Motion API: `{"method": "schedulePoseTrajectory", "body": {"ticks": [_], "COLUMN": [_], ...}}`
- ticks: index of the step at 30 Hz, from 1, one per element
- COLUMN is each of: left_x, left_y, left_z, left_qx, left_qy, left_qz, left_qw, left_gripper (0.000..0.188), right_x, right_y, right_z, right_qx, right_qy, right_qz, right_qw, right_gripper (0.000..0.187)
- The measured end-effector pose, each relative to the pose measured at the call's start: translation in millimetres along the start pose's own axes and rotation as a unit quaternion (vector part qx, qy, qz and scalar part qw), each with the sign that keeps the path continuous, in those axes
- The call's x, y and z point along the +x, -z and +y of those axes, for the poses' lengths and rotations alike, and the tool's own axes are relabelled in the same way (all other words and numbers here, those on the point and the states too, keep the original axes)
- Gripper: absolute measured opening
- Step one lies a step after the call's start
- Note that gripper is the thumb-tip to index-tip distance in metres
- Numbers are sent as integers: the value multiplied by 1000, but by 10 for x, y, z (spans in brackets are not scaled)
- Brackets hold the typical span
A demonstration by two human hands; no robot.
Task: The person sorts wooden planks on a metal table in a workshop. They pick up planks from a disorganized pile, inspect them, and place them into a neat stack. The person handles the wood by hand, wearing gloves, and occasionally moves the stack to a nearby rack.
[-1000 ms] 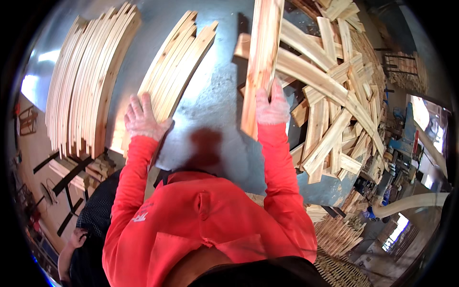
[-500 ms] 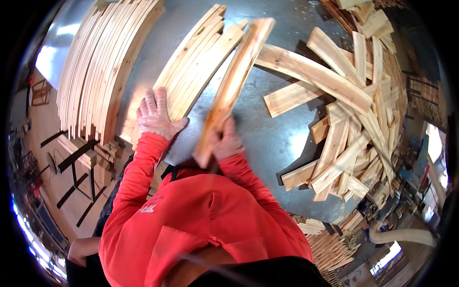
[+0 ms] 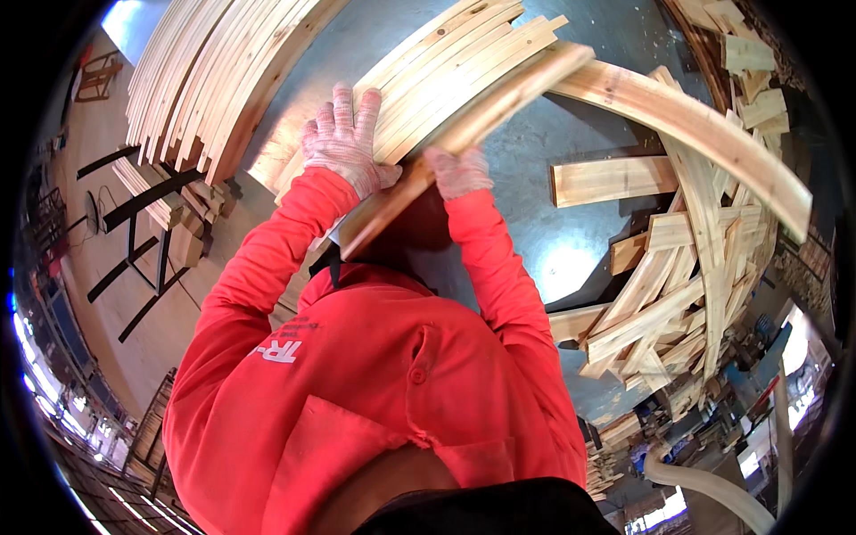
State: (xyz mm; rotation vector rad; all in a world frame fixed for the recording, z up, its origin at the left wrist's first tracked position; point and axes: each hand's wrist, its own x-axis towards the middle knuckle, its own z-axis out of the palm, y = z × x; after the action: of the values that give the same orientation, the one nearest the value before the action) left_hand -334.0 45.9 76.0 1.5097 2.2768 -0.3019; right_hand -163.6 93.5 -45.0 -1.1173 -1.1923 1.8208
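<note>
My left hand (image 3: pixel 343 138), in a pale knitted glove, lies flat with its fingers stretched over a row of light wooden boards (image 3: pixel 446 76) set side by side on the metal table (image 3: pixel 526 205). My right hand (image 3: pixel 459 171), gloved too, grips a wooden board (image 3: pixel 504 107) from its right side. That board slants along the right edge of the row, its near end close to my body and its far end slightly blurred. Some of the right fingers are hidden behind the board. Whether it touches the row along its whole length I cannot tell.
At the far left stands a thick stack of aligned boards (image 3: pixel 223 71). Loose boards lie in a jumbled pile (image 3: pixel 660 312) at the right, with one long board (image 3: pixel 687 116) reaching across toward the row. A black metal frame (image 3: pixel 134 241) stands on the floor at left.
The board in my right hand has swung down and left against the row's right side. My left hand stays flat on the row. The whole view has shifted and turned.
</note>
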Motion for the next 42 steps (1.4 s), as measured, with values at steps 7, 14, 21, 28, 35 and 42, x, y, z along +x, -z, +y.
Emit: {"method": "schedulePoseTrajectory", "body": {"ticks": [7,14,21,28,35,42], "left_x": [131,566,786,433,-101,385], "left_y": [61,-89,-1434,-150,337,-376], "left_z": [-264,-653,-226,-1032,-904,-1105], "left_qx": [-89,-849,-849,-124,-99,50], "left_qy": [22,-111,137,66,-203,-263], "left_qz": [39,-311,-227,-87,343,368], "left_qw": [995,412,457,986,912,890], "left_gripper": [113,95,51,43,63,56], "right_x": [-359,-551,-409,-290,179,57], "right_y": [954,870,64,-669,-1468,92], "right_z": [-284,-316,137,-348,-428,-781], "right_qx": [-207,-169,-126,-556,-429,-404], "right_qy": [-13,-6,6,-113,-179,-10], "right_qz": [155,299,199,114,5,56], "right_qw": [966,939,972,816,886,913], "right_gripper": [39,44,49,76,74,55]}}
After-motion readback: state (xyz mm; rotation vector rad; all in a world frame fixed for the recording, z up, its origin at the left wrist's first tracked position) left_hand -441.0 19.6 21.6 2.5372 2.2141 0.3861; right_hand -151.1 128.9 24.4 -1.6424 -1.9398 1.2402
